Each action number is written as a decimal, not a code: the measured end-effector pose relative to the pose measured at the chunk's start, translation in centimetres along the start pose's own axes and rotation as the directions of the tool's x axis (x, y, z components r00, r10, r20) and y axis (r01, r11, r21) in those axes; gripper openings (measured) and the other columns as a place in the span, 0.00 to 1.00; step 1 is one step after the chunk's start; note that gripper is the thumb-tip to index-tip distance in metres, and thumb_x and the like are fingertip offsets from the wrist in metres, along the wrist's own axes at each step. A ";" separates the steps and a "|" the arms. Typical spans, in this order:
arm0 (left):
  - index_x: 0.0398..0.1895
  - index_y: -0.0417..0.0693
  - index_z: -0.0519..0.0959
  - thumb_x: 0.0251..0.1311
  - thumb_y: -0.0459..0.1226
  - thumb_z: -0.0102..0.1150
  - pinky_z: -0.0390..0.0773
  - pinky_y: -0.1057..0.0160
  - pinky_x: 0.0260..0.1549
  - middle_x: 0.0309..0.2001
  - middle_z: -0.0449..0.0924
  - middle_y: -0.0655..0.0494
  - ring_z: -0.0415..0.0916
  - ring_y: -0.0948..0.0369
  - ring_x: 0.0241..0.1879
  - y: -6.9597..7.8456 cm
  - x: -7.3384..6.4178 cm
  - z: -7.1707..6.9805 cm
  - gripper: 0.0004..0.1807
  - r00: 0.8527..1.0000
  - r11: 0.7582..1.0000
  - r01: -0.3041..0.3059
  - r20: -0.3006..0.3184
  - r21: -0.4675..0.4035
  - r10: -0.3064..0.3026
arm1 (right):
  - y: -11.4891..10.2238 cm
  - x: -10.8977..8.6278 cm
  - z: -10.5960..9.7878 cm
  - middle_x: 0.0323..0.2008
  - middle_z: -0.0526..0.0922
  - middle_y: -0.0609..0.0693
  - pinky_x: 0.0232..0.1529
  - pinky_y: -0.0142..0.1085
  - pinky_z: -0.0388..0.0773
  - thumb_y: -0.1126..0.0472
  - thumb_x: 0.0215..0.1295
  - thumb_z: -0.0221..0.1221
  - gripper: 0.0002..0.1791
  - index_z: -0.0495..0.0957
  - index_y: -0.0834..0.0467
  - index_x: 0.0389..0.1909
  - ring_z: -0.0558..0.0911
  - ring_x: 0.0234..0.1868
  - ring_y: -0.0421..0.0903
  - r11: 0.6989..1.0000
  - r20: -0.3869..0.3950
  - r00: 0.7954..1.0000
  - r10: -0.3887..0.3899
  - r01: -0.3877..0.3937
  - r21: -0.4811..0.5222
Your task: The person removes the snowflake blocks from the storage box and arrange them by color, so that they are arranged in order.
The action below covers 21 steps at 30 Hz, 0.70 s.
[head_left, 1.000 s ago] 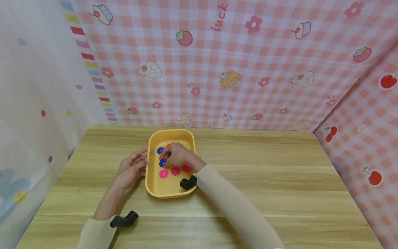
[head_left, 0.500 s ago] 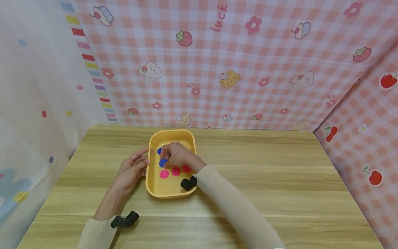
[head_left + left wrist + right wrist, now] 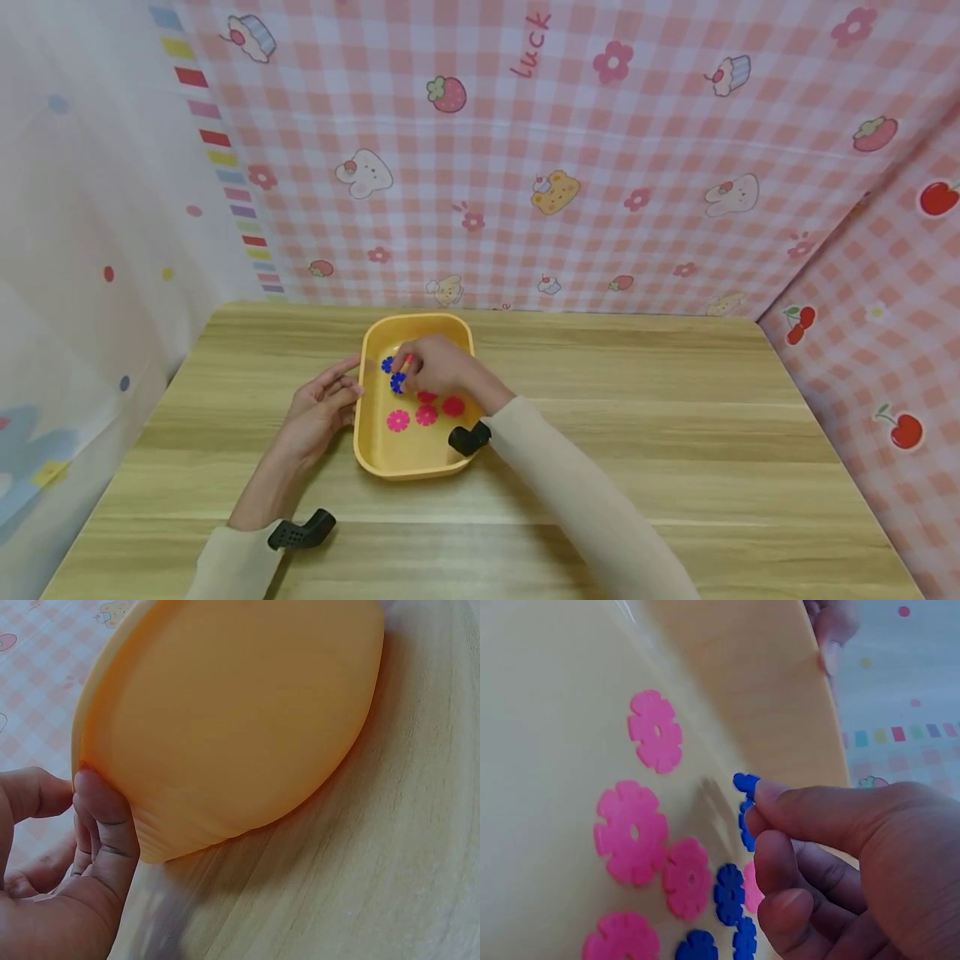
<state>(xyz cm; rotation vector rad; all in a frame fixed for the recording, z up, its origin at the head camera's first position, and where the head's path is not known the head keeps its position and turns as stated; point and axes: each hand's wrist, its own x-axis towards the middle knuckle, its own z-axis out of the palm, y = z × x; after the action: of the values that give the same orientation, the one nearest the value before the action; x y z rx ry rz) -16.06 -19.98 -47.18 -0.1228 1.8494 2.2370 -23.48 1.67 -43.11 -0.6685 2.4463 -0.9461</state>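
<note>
A yellow plastic tray stands on the wooden table, with several flat notched snowflake discs in it. My left hand grips the tray's left wall, its thumb tip at the rim, as the left wrist view also shows. Over the tray, my right hand pinches a blue snowflake disc between thumb and forefinger, the disc seen nearly edge-on in the right wrist view. Below that hand lie more blue discs and pink discs. The right hand hides part of the tray's far half in the head view.
The wooden table extends on both sides of the tray. Behind it hangs a pink checked cloth, with a white patterned curtain at the left and a cherry-print cloth at the right.
My right hand has shifted slightly up and right in the head view, bringing the blue disc with it. The left hand keeps its place at the tray's wall.
</note>
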 end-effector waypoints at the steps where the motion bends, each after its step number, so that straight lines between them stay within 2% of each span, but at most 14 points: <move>1: 0.79 0.42 0.60 0.74 0.28 0.52 0.85 0.68 0.37 0.41 0.76 0.61 0.79 0.67 0.38 0.0 0.0 0.0 0.31 1.000 1.000 0.002 -0.002 0.007 -0.002 | 0.0 -0.2 -0.2 0.28 0.83 0.47 0.26 0.29 0.77 0.67 0.65 0.66 0.09 0.84 0.54 0.45 0.78 0.24 0.41 1.000 -0.003 1.000 -0.001 0.001 0.013; 7: 0.79 0.43 0.61 0.73 0.28 0.53 0.84 0.68 0.36 0.40 0.76 0.62 0.78 0.67 0.37 0.1 0.1 0.0 0.32 1.000 1.000 0.011 -0.011 0.020 -0.011 | 0.1 -1.3 -1.1 0.31 0.86 0.46 0.29 0.29 0.80 0.66 0.66 0.67 0.10 0.84 0.53 0.46 0.83 0.30 0.43 0.998 -0.020 0.999 -0.048 0.049 0.047; 15: 0.78 0.44 0.61 0.74 0.29 0.52 0.82 0.69 0.35 0.40 0.76 0.63 0.77 0.66 0.37 0.2 0.1 0.0 0.31 1.000 0.999 0.014 -0.020 0.046 -0.014 | 0.3 -3.0 -1.9 0.32 0.87 0.47 0.31 0.29 0.79 0.65 0.66 0.66 0.10 0.84 0.54 0.46 0.81 0.28 0.40 0.987 -0.076 0.989 -0.131 0.137 0.086; 21: 0.78 0.43 0.62 0.73 0.29 0.54 0.82 0.69 0.34 0.40 0.76 0.63 0.77 0.66 0.35 0.0 0.1 0.0 0.31 1.000 0.999 0.005 -0.018 0.037 -0.004 | 0.9 -4.3 -2.3 0.32 0.85 0.48 0.34 0.29 0.79 0.66 0.67 0.65 0.10 0.83 0.57 0.48 0.81 0.31 0.40 0.973 -0.113 0.978 -0.176 0.190 0.129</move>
<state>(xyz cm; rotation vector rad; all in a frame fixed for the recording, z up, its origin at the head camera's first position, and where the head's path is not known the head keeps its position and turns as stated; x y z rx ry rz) -16.21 -20.00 -47.18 -0.1409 1.8959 2.2046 -21.58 5.88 -41.26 -0.8258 2.4077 -1.2387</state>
